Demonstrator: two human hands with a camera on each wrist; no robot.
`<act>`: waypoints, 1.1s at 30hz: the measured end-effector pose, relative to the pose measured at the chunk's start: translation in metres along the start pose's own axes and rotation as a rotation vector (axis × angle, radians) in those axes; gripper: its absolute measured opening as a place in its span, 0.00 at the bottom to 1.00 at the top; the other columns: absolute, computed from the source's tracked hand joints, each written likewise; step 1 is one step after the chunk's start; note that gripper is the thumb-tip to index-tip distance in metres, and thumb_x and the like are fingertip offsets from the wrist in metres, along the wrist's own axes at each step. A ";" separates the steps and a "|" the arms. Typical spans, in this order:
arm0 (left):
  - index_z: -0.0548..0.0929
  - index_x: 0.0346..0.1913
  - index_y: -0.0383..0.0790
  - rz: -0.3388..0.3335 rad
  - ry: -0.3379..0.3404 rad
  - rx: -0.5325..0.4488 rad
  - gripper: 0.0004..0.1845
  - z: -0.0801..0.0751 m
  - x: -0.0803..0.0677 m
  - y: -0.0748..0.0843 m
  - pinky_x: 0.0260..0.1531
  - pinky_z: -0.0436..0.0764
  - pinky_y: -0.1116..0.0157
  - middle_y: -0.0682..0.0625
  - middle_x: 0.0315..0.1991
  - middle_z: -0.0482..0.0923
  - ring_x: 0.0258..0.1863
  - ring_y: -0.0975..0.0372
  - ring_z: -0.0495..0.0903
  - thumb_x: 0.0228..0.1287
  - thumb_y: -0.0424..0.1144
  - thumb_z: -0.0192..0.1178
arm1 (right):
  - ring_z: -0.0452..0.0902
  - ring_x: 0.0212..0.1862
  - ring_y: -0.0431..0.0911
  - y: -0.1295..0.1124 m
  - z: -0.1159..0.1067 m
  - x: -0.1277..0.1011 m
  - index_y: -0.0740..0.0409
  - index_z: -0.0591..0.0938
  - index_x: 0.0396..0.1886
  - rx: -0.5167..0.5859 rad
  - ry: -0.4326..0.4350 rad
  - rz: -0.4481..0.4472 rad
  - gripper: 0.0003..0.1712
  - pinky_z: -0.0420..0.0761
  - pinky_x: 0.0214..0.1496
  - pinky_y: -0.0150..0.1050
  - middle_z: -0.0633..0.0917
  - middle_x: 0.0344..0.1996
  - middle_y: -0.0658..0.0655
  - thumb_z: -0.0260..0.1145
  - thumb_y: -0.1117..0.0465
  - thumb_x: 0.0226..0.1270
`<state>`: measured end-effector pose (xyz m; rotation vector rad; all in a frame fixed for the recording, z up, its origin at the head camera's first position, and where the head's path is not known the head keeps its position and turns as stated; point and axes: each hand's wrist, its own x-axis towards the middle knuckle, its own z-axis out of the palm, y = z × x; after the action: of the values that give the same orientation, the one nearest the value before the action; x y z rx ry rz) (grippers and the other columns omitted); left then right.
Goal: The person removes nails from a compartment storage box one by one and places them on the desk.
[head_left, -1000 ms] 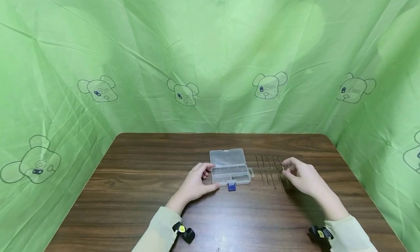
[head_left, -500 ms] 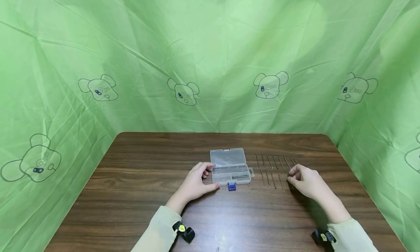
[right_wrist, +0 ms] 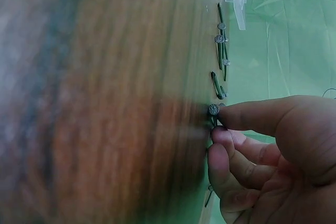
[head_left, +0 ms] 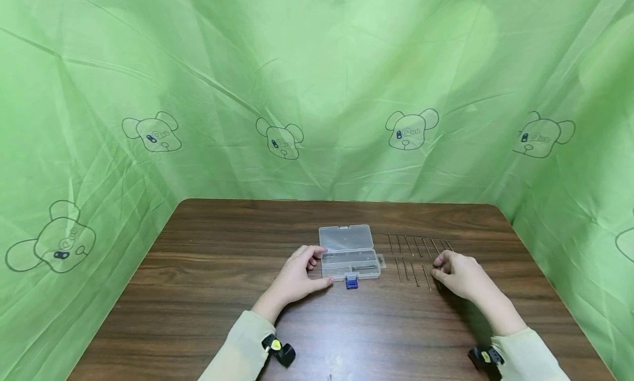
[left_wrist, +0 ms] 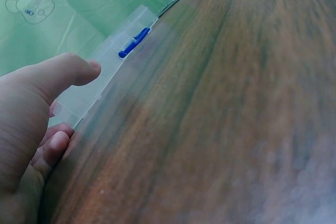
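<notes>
A small clear plastic box [head_left: 349,252] with its lid open and a blue latch [head_left: 351,282] lies mid-table. My left hand [head_left: 317,268] grips its left end, thumb against the front wall [left_wrist: 79,69] and fingers behind. To the right, thin nails lie in two rows, an upper row [head_left: 418,244] and a lower row [head_left: 410,271]. My right hand [head_left: 436,271] rests at the lower row's right end. In the right wrist view its thumb and forefinger pinch one nail [right_wrist: 213,110] just behind the head, low over the wood.
The dark wooden table [head_left: 208,271] has rounded far corners and green printed cloth [head_left: 317,94] hanging close on three sides. Both wrists wear black camera mounts [head_left: 279,350]. More nails [right_wrist: 220,40] lie beyond the pinched one.
My right hand has come down from the upper row's right end towards me to the lower row and now pinches a nail there. The left hand and box have stayed put.
</notes>
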<state>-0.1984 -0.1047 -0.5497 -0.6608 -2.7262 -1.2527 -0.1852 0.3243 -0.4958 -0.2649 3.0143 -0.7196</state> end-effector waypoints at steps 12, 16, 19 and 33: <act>0.82 0.69 0.46 0.007 -0.011 -0.003 0.37 0.001 0.000 -0.001 0.49 0.80 0.64 0.55 0.51 0.78 0.44 0.65 0.77 0.57 0.47 0.83 | 0.86 0.36 0.50 -0.026 -0.013 0.002 0.61 0.85 0.46 -0.020 0.021 -0.044 0.14 0.84 0.42 0.57 0.89 0.31 0.49 0.76 0.56 0.72; 0.82 0.68 0.45 0.005 -0.008 -0.015 0.37 0.000 0.000 -0.001 0.49 0.81 0.64 0.55 0.51 0.79 0.44 0.65 0.77 0.55 0.44 0.83 | 0.86 0.37 0.46 -0.052 -0.017 0.011 0.61 0.85 0.51 0.007 0.002 -0.177 0.15 0.84 0.43 0.53 0.89 0.34 0.48 0.76 0.57 0.73; 0.82 0.68 0.46 -0.003 -0.007 -0.020 0.37 0.000 0.000 -0.002 0.49 0.81 0.64 0.55 0.52 0.79 0.44 0.65 0.77 0.54 0.43 0.83 | 0.86 0.41 0.46 -0.072 -0.015 0.020 0.61 0.85 0.54 0.041 -0.047 -0.309 0.17 0.85 0.45 0.50 0.89 0.38 0.50 0.76 0.58 0.73; 0.82 0.68 0.45 0.007 -0.009 -0.031 0.37 0.000 0.001 -0.004 0.49 0.81 0.64 0.56 0.52 0.79 0.44 0.65 0.78 0.55 0.44 0.84 | 0.85 0.44 0.50 -0.121 0.016 0.044 0.61 0.83 0.53 0.167 -0.122 -0.515 0.15 0.86 0.48 0.48 0.87 0.40 0.54 0.77 0.64 0.71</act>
<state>-0.2010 -0.1066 -0.5526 -0.6798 -2.7141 -1.2968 -0.2088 0.2038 -0.4549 -1.0561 2.7596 -0.9330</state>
